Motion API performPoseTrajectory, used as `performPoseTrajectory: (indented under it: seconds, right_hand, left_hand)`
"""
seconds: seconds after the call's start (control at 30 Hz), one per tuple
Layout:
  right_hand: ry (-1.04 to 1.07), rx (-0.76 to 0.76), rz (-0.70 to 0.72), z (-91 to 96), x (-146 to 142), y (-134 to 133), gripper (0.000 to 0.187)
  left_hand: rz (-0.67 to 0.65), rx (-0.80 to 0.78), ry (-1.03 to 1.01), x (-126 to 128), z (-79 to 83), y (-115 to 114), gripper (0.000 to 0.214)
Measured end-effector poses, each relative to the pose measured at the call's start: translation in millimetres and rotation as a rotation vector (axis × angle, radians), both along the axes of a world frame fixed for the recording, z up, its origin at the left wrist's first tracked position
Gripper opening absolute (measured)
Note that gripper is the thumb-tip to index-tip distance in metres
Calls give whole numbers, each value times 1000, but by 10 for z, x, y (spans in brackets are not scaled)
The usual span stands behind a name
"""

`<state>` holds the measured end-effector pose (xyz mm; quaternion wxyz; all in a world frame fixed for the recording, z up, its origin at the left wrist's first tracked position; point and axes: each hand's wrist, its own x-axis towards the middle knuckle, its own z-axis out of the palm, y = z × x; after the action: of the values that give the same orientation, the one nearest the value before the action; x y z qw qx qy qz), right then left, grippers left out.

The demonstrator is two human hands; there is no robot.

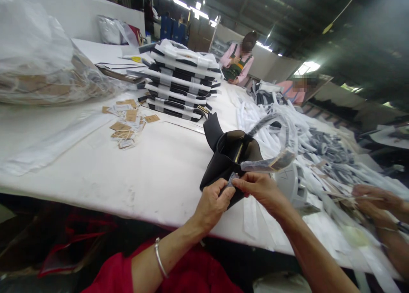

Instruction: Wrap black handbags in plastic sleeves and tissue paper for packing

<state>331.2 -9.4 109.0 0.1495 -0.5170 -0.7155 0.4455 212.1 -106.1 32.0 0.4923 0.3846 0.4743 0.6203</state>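
Pinched in closed fingertips of left hand point(211, 202) and right hand point(260, 191): small, grey, plastic-wrapped tab point(232, 179) at near rim of open, black, smooth-surfaced handbag point(213, 168) on white tabletop point(159, 169). Left of handbag: loose pile of brown and white paper tags point(131, 115). Beyond handbag: tall stack of flat black pieces with white wrapping point(180, 86).

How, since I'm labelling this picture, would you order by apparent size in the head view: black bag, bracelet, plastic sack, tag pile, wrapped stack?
1. Plastic sack
2. Black bag and wrapped stack: too alike to rank
3. Tag pile
4. Bracelet
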Motion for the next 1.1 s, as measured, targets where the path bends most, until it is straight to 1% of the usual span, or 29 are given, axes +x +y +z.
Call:
performPoseTrajectory:
  seconds: [0.07,0.17,0.23,0.3,0.37,0.4,0.47,0.57,0.67,0.73,0.8,0.87,0.93,0.97,1.03,1.1]
  right_hand:
    - [-55,45,-11,-41,17,3,39]
    - [-171,166,-43,-124,54,4,41]
    - [-186,243,-59,-177,101,-10,39]
    - [-162,314,-78,-212,174,-55,36]
    - [-134,370,-123,-225,267,-144,35]
    - [-111,374,-152,-226,313,-203,35]
    - [-25,311,-208,-226,376,-335,39]
    - [188,77,-226,-241,345,-518,47]
    - [433,-177,-147,-259,172,-632,50]
    - [545,-289,-108,-259,37,-665,45]
    - [607,-387,-109,-251,-73,-665,44]
    - [650,-489,-104,-243,-143,-638,45]
    - [682,-563,-44,-236,-163,-589,48]
    - [675,-577,5,-232,-153,-561,51]
    - [569,-549,144,-215,-85,-500,55]
    - [366,-457,309,-179,42,-443,52]
  left_hand:
    - [-49,-17,-141,0,11,8,37]
    - [-97,-97,-316,-9,34,10,42]
    - [-137,-152,-423,-25,57,-2,44]
    - [-158,-182,-488,-46,84,-20,46]
    - [-148,-195,-495,-63,105,-42,46]
    - [-131,-198,-478,-67,113,-52,46]
    - [-92,-200,-413,-65,120,-71,46]
    - [-9,-164,-263,-33,124,-99,45]
    - [65,-107,-109,31,120,-129,42]
    - [87,-76,-39,85,108,-145,43]
    - [95,-44,1,136,91,-154,45]
    - [95,-25,14,169,76,-153,46]
    - [106,-28,23,174,70,-149,46]
    - [117,-33,35,167,69,-149,45]
    - [142,-36,102,140,63,-152,43]
    - [175,-26,232,107,40,-159,38]
